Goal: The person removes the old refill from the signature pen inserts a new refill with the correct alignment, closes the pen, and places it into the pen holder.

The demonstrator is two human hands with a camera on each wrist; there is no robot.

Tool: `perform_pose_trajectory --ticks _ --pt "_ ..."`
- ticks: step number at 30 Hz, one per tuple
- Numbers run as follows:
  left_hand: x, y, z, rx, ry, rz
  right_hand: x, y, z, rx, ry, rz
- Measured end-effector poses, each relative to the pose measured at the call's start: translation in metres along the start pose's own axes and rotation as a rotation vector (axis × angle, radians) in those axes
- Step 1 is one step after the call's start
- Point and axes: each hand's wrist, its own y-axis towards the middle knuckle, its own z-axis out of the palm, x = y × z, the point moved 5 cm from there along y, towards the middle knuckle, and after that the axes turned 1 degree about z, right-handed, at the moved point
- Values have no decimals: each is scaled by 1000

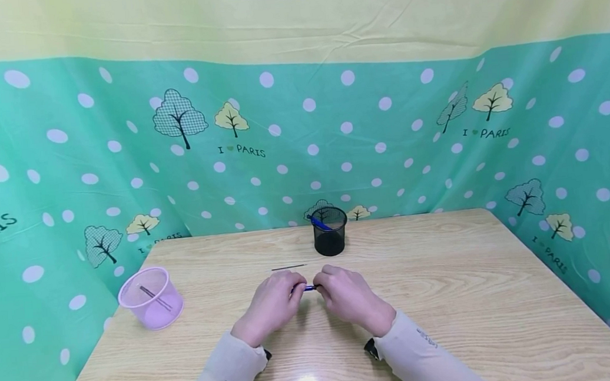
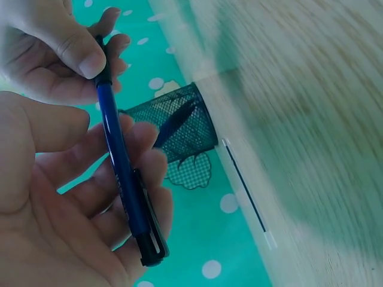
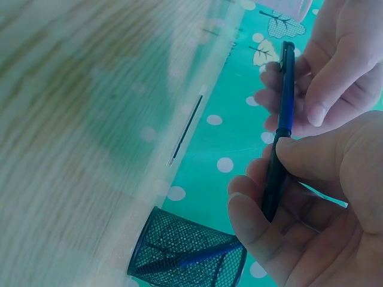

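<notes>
A blue pen (image 2: pixel 122 161) with a black clip and black grip section lies between both hands, above the tabletop. My left hand (image 1: pixel 272 302) holds its clip end, fingers curled under the barrel and the thumb beside it. At the other end, my right hand (image 1: pixel 349 296) pinches the black grip section (image 3: pixel 274 182) between thumb and fingers. Just beyond the hands, a thin dark pen refill (image 1: pixel 289 267) with a clear end lies on the table. Behind it stands a black mesh pen cup (image 1: pixel 331 243) with a blue pen (image 1: pixel 319 222) leaning inside.
On the left of the wooden table (image 1: pixel 438 275) is a translucent pink-purple bin (image 1: pixel 159 310), with thin dark sticks showing in it. A green dotted cloth (image 1: pixel 262 187) hangs around the back and sides of the table.
</notes>
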Motion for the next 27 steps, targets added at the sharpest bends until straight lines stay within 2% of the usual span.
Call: perform_pose_trajectory --ticks 8,14,22,27 --pt "2 -1 2 59 -13 -8 0 0 0 -5 -2 -2" --pt "2 -1 1 61 -13 3 0 0 -1 -8 -1 -5" --pt "3 0 2 73 -28 -30 1 0 1 0 0 -3" --pt "3 0 1 48 -27 -23 1 1 1 6 1 -1"
